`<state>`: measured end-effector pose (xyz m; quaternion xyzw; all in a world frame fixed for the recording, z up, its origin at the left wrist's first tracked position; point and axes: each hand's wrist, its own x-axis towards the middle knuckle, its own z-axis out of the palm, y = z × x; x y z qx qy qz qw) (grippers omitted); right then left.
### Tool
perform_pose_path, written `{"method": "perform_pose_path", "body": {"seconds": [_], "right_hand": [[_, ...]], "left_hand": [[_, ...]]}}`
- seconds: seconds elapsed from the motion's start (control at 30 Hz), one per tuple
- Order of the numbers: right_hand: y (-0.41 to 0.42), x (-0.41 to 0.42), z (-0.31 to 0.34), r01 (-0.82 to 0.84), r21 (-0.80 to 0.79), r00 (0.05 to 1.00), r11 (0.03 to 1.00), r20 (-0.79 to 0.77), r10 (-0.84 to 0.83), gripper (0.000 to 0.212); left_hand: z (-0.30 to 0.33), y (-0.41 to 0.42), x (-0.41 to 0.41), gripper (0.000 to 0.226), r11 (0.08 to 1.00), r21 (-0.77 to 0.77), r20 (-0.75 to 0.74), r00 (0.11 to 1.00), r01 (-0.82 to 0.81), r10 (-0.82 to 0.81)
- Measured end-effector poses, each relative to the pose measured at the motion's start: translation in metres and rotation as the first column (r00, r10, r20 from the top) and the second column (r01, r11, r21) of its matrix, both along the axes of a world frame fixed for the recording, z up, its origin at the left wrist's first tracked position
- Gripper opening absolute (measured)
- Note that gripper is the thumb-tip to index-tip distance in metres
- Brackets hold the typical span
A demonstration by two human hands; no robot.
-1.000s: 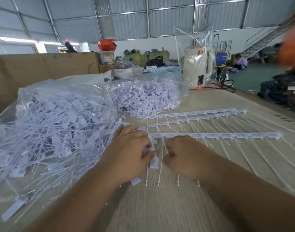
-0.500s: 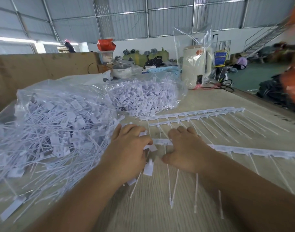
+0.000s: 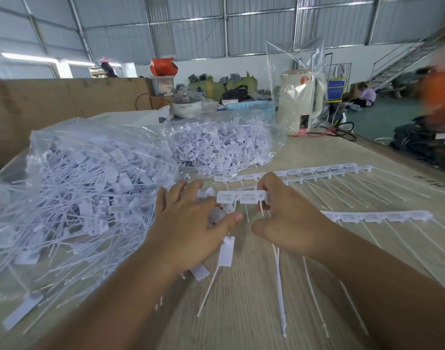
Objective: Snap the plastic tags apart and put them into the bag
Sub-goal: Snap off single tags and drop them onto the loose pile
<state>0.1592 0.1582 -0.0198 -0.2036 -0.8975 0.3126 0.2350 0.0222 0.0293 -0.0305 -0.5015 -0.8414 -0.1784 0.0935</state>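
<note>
**Two joined tags between your hands**

Your right hand (image 3: 289, 218) is pinching a short strip of two joined tags (image 3: 241, 197) above the wooden table (image 3: 241, 311). Your left hand (image 3: 191, 223) is clutching several loose tags (image 3: 226, 253), fingers curled around them, just beside the clear bag (image 3: 90, 188) of separated tags. Uncut strips (image 3: 378, 215) are lying to your right.

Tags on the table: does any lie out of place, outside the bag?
Yes. One loose tag and another lie on the table under the left hand, outside the bag, already snapped off.
</note>
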Motion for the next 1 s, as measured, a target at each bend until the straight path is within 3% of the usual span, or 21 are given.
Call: {"method": "perform_pose_path", "body": {"seconds": [0.07, 0.17, 0.3, 0.4, 0.5, 0.67, 0.77, 0.83, 0.93, 1.0], "right_hand": [[-0.001, 0.002, 0.002, -0.038, -0.026, 0.998, 0.999, -0.043, 0.037, 0.034], [-0.001, 0.004, 0.004, -0.054, -0.026, 0.995, 0.998, -0.082, 0.052, 0.031], [0.001, 0.007, 0.005, -0.044, -0.001, 0.993, 0.999, -0.106, 0.044, 0.027], [0.0, 0.007, 0.006, -0.053, 0.001, 0.988, 0.999, -0.146, 0.052, 0.024], [-0.002, 0.009, 0.009, -0.059, -0.003, 0.98, 0.998, -0.191, 0.058, 0.02], [-0.004, 0.014, 0.014, -0.084, -0.001, 0.979, 0.996, -0.186, 0.082, 0.022], [-0.011, 0.015, 0.017, -0.108, 0.039, 0.981, 0.993, -0.159, 0.112, 0.023], [-0.015, 0.016, 0.018, -0.129, 0.061, 0.981, 0.99, -0.138, 0.136, 0.026], [-0.019, 0.017, 0.02, -0.189, 0.063, 0.971, 0.98, -0.135, 0.196, 0.024], [-0.02, 0.017, 0.02, -0.228, 0.069, 0.961, 0.971, -0.142, 0.236, 0.021]], "left_hand": [[0.005, -0.003, 0.001, 0.089, 0.996, 0.078, 0.101, 0.994, 0.043, -0.051], [0.01, -0.011, -0.002, 0.071, 0.982, 0.129, 0.203, 0.965, 0.141, -0.165], [0.011, -0.019, -0.006, 0.055, 0.959, 0.012, 0.288, 0.917, 0.284, -0.275], [0.009, -0.02, -0.009, 0.029, 0.935, -0.063, 0.285, 0.904, 0.349, -0.318], [0.01, -0.019, -0.011, 0.015, 0.926, -0.047, 0.269, 0.898, 0.373, -0.348], [0.013, -0.017, -0.014, 0.018, 0.955, 0.184, 0.225, 0.936, 0.231, -0.27], [0.012, -0.014, -0.013, 0.021, 0.916, 0.395, 0.309, 0.929, 0.068, -0.202], [0.01, -0.011, -0.012, 0.023, 0.934, 0.355, 0.247, 0.961, 0.03, -0.125], [0.009, -0.006, -0.005, 0.025, 0.988, 0.155, 0.005, 1.0, 0.006, -0.006], [0.008, -0.003, -0.002, 0.017, 0.986, 0.164, -0.006, 1.0, 0.024, -0.023]]}}
